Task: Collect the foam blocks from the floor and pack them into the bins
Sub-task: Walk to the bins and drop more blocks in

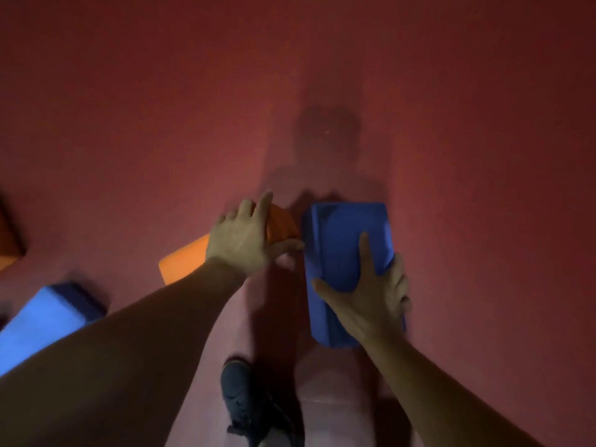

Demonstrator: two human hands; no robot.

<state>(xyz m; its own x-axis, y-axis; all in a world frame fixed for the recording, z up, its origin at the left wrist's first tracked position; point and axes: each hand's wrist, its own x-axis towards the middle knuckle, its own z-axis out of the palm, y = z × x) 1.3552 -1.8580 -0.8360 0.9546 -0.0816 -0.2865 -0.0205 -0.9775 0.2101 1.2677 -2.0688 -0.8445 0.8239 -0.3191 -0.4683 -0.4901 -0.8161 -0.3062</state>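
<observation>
two blocks at once: right hand (371,301) clasps the blue block (342,240), left hand (248,240) spreads open onto the orange block (183,262), likely saving trips.

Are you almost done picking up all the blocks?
Not yet. No bin is in view, so nothing shows as packed. The right hand holds a blue block, and the left hand is on an orange block. Another blue block and an orange one lie on the floor.

Red floor (451,124) carries an orange block (183,262), seemingly a blurred blue block (42,317).
</observation>
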